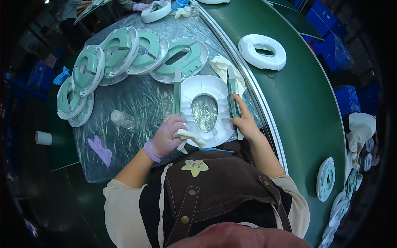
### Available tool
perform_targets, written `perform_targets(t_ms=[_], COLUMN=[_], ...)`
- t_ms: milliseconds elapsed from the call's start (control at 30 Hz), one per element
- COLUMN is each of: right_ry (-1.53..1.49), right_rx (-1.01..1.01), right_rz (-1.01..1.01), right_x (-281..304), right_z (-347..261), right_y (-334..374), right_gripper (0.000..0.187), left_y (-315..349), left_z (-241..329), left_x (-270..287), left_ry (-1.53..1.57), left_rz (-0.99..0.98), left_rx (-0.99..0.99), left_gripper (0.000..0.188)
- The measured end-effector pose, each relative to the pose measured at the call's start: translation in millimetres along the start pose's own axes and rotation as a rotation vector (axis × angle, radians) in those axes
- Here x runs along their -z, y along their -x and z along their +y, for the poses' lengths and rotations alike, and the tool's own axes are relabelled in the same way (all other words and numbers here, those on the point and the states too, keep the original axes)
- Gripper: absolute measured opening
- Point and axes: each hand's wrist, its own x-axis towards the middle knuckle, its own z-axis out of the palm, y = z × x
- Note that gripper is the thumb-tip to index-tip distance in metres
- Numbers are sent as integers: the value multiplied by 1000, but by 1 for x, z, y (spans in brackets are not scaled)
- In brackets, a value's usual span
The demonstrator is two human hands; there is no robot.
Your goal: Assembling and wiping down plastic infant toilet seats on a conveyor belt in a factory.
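A white oval ring [188, 93] shaped like a toilet seat lies ribbed side up in front of me, its opening showing the plastic sheet below. Long narrow rails flank it, a left rail [177, 97] and a right rail [232, 97]. My left hand [167, 133], in a thin lavender glove, is closed on a white cloth [191, 136] at the ring's lower left edge. At the right edge is my bare right hand [246, 122], thumb and index finger apart and resting by the rail; its other fingers are partly hidden.
Several white rings with green inserts [178, 62] overlap along the table's far left. A clear cup [123, 119] and a lavender glove [100, 151] lie on the plastic sheet. Another cloth [221, 68] sits beyond the right rail. A green conveyor [297, 115] carries a white ring [262, 51].
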Motion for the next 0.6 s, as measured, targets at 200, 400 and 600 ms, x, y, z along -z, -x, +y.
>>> perform_targets(t_ms=[200, 400, 600], right_ry=[-159, -477, -570], right_rx=[36, -140, -119], right_rz=[-1, 66, 96], right_x=[-5, -6, -10], right_z=[-15, -11, -1], right_y=[1, 4, 7], right_gripper=[86, 71, 49], left_y=[2, -46, -94], left_z=[-23, -22, 49], left_x=[2, 13, -44], left_ry=[100, -102, 70], left_rz=[85, 214, -217], left_rx=[314, 139, -154], left_gripper=[24, 22, 33])
